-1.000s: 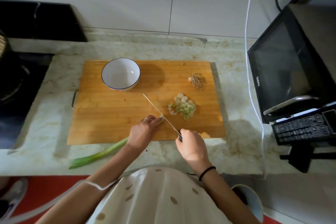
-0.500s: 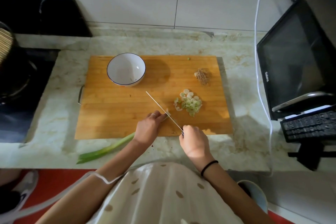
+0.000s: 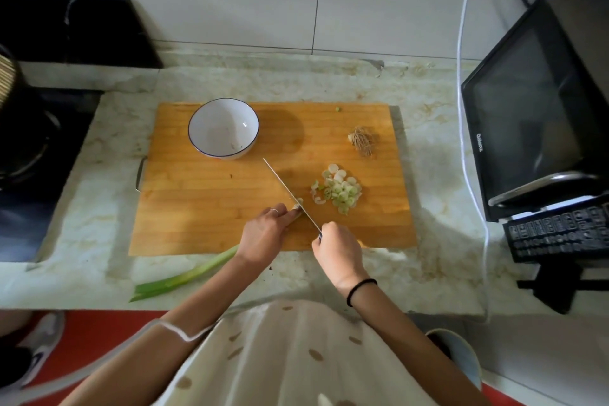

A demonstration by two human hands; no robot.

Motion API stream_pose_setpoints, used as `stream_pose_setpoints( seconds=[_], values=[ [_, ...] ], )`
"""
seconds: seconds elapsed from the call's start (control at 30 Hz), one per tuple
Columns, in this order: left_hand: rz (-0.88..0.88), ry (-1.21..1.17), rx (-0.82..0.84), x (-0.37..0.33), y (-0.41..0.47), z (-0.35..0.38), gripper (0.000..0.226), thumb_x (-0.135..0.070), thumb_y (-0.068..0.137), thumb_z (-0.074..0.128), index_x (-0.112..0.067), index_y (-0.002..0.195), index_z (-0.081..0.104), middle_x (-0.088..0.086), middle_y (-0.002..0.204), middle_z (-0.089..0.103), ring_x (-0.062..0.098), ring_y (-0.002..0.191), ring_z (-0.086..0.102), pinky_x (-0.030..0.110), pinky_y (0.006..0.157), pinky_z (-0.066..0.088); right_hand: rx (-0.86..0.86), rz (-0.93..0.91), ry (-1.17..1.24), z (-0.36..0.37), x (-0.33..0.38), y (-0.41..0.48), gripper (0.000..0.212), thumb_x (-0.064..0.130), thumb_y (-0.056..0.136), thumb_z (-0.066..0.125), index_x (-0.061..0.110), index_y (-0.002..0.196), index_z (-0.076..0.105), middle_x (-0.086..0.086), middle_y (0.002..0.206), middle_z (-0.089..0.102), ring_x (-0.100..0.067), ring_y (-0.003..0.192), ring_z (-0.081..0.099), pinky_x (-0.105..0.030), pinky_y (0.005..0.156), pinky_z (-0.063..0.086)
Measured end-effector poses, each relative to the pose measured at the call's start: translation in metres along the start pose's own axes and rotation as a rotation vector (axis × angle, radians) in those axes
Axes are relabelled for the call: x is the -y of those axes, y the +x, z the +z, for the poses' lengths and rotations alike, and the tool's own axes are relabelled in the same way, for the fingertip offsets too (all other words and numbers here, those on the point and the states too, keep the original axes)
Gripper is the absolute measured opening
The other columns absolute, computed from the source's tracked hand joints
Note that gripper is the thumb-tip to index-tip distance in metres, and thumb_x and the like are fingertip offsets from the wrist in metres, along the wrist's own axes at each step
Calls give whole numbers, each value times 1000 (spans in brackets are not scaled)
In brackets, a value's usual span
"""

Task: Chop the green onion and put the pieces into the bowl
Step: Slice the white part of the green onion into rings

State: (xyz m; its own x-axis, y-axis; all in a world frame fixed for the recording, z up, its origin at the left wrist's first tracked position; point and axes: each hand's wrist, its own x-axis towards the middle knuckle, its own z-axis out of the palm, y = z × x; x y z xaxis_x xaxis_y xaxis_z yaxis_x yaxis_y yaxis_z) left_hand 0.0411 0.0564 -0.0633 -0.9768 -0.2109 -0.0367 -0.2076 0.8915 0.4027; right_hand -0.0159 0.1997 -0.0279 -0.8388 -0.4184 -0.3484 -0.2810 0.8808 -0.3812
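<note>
On the wooden cutting board (image 3: pixel 204 208), my left hand (image 3: pixel 263 234) holds down the green onion (image 3: pixel 184 277), whose green end trails off the board's front edge onto the counter. My right hand (image 3: pixel 339 249) grips the handle of a knife (image 3: pixel 290 194), its blade lying right against the onion's cut end beside my left fingertips. A pile of chopped onion slices (image 3: pixel 339 189) lies to the right of the blade. A white bowl (image 3: pixel 223 128) with a blue rim stands at the board's back left, apart from the knife tip.
The cut-off root end (image 3: pixel 362 141) lies at the board's back right. A black microwave (image 3: pixel 534 115) stands on the right, with a white cable (image 3: pixel 461 76) running down beside it. A dark stove (image 3: pixel 39 142) borders the counter on the left.
The view has shifted slightly. The knife stays at the onion's cut end, and my left hand has kept its hold on the onion beside the blade.
</note>
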Motion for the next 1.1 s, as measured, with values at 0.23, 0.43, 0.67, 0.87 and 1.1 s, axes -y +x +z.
stream_pose_setpoints(
  seconds=[0.23, 0.43, 0.67, 0.87, 1.1],
  values=[
    [-20, 14, 21, -1, -2, 1, 48, -3, 85, 52, -27, 126, 56, 3, 97, 58, 25, 84, 56, 37, 49, 49, -43, -19, 19, 1, 2, 2, 31, 16, 88, 49, 18, 60, 35, 3, 59, 46, -25, 59, 48, -25, 45, 24],
    [-26, 5, 26, -2, -6, -1, 39, -10, 88, 55, -24, 124, 58, 6, 105, 61, 28, 90, 59, 39, 51, 53, -164, -9, -71, -11, -8, 4, 15, 16, 90, 50, 13, 76, 55, -8, 77, 65, -28, 75, 63, -26, 52, 31],
    [-14, 68, 49, 0, -4, 0, 45, -10, 87, 55, -29, 127, 53, -2, 111, 59, 23, 91, 59, 37, 51, 52, -58, -117, -77, -14, -14, -16, 23, 19, 88, 49, 16, 67, 40, -4, 66, 56, -27, 68, 60, -26, 51, 29],
    [-12, 36, 47, 1, -5, -2, 49, -7, 84, 55, -32, 125, 53, -5, 116, 58, 22, 94, 59, 38, 54, 53, 13, -115, -121, -14, -16, -24, 37, 19, 89, 47, 21, 59, 25, -9, 79, 62, -29, 74, 58, -27, 55, 29],
    [-7, 2, 33, 4, -7, 0, 48, -7, 83, 58, -32, 123, 56, -5, 117, 59, 22, 91, 60, 37, 53, 52, 47, -114, -121, -14, -16, -26, 19, 19, 90, 46, 16, 72, 39, -8, 83, 62, -28, 79, 59, -27, 57, 31]
  ],
)
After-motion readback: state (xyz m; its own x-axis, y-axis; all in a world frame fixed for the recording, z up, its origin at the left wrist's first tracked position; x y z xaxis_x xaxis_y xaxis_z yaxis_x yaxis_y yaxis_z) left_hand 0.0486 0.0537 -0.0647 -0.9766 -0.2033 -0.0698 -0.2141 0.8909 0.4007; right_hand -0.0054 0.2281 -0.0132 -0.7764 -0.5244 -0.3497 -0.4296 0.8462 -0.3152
